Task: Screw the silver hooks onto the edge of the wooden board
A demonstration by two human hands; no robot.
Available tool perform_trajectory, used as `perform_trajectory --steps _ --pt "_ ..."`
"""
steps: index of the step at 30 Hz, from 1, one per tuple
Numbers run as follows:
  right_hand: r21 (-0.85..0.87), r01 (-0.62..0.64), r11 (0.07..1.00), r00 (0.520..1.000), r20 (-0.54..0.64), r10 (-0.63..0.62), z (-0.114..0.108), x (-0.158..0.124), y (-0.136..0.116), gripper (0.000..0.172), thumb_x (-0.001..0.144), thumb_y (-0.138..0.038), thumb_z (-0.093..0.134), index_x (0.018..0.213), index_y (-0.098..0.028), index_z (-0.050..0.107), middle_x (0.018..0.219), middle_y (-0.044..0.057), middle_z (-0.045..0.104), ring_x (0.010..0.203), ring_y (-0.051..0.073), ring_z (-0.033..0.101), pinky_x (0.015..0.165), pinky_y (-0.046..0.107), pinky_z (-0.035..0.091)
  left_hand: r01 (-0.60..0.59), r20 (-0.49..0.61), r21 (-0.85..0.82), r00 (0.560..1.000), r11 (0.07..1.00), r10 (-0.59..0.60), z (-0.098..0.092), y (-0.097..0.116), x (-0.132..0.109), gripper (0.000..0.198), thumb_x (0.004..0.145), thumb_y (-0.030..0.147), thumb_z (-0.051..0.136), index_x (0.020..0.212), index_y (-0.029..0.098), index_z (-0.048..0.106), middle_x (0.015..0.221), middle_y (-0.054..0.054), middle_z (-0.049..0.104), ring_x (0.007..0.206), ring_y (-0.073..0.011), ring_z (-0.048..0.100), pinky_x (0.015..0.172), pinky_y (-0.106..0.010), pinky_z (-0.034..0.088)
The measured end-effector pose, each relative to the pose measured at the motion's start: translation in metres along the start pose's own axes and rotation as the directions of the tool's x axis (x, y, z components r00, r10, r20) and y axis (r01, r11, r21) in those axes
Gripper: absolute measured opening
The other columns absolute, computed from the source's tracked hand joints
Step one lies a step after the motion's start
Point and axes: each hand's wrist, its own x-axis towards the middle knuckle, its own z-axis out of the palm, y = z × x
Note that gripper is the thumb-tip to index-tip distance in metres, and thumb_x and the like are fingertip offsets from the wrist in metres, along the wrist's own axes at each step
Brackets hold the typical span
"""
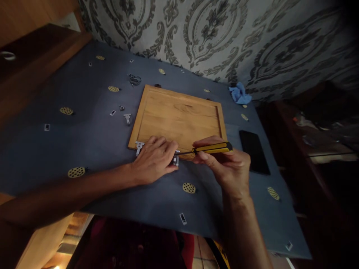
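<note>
A wooden panel with a raised frame [179, 116] lies flat on the cloth-covered table. My left hand [157, 158] rests at its near edge, fingers curled around a metal hinge [175, 160] that is partly hidden beneath them. In my right hand [224, 164] is a yellow and black screwdriver [213, 148], held almost level, its shaft pointing left. The tip reaches the hinge beside my left fingers; whether it sits in a screw I cannot tell. A second metal hinge piece [139, 147] shows at the panel's near left corner.
Left of the panel lie a loose metal plate [127, 118], small screws [121, 108] and a dark metal hinge-like part [134, 79]. To the right are a black phone or tablet [254, 151] and a blue cloth [239, 93]. A patterned wall [174, 33] rises behind the table.
</note>
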Motion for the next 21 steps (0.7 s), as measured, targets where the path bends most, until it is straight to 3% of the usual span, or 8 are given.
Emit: perform_trajectory --steps 3,5,8,10,11,17,21 --pt "-0.172 0.072 0.983 0.983 -0.154 -0.099 0.010 -0.005 0.005 0.014 0.085 -0.032 0.081 0.080 -0.023 0.072 0.077 -0.001 0.069 0.060 0.014 0.061 0.050 0.027 0.047 -0.002 0.010 0.002 1.000 1.000 0.002 0.000 0.000 0.000 0.040 0.089 0.040 0.074 0.112 0.015 0.052 0.105 -0.009 0.068 0.105 -0.0290 0.061 0.090 -0.040 0.042" --pt "-0.308 0.113 0.945 0.947 -0.256 -0.196 0.019 -0.008 0.008 0.017 0.082 -0.033 0.083 0.079 -0.023 0.070 0.071 -0.002 0.065 0.057 0.013 0.057 0.050 0.027 0.043 0.002 0.014 0.001 1.000 1.000 -0.002 0.000 0.000 0.001 0.040 0.090 0.040 0.073 0.113 0.015 0.051 0.105 -0.009 0.068 0.105 -0.0287 0.060 0.090 -0.040 0.041" --pt "-0.381 0.219 0.898 0.837 -0.400 -0.374 0.028 -0.008 0.006 0.026 0.086 -0.036 0.078 0.070 -0.022 0.063 0.065 -0.002 0.061 0.058 0.014 0.057 0.053 0.028 0.045 0.007 0.027 0.000 1.000 1.000 -0.007 -0.001 0.001 0.001 0.040 0.089 0.040 0.073 0.112 0.015 0.052 0.105 -0.009 0.068 0.104 -0.0286 0.060 0.089 -0.039 0.041" --pt "-0.369 0.257 0.893 0.763 -0.489 -0.422 0.030 -0.005 0.003 0.032 0.090 -0.038 0.072 0.066 -0.022 0.059 0.060 -0.003 0.058 0.054 0.013 0.056 0.051 0.028 0.045 0.007 0.037 -0.005 0.999 1.000 -0.007 -0.002 0.001 0.001 0.040 0.089 0.039 0.074 0.112 0.015 0.052 0.104 -0.009 0.068 0.104 -0.0285 0.060 0.089 -0.039 0.041" --pt "-0.361 0.251 0.898 0.751 -0.512 -0.416 0.029 -0.005 0.002 0.034 0.091 -0.038 0.070 0.065 -0.021 0.058 0.058 -0.003 0.057 0.051 0.012 0.055 0.049 0.027 0.043 0.004 0.037 -0.006 0.999 1.000 -0.003 -0.002 0.000 0.001 0.040 0.089 0.039 0.074 0.112 0.015 0.053 0.104 -0.009 0.068 0.104 -0.0283 0.060 0.089 -0.039 0.040" --pt "-0.446 0.073 0.892 0.853 -0.436 -0.288 0.022 -0.011 0.008 0.031 0.091 -0.039 0.069 0.068 -0.021 0.060 0.061 -0.003 0.059 0.053 0.012 0.056 0.051 0.027 0.042 -0.002 0.035 0.025 0.999 1.000 0.001 -0.001 0.000 0.001 0.042 0.089 0.042 0.074 0.112 0.014 0.054 0.107 -0.010 0.068 0.106 -0.0288 0.060 0.092 -0.040 0.041" --pt "-0.473 0.062 0.879 0.889 -0.373 -0.264 0.021 -0.016 0.016 0.025 0.093 -0.036 0.069 0.073 -0.021 0.061 0.069 -0.002 0.062 0.059 0.013 0.058 0.055 0.027 0.043 -0.007 0.035 0.029 0.999 1.000 0.006 -0.001 0.000 0.001 0.043 0.089 0.043 0.074 0.112 0.013 0.054 0.105 -0.010 0.068 0.105 -0.0293 0.060 0.091 -0.040 0.042"
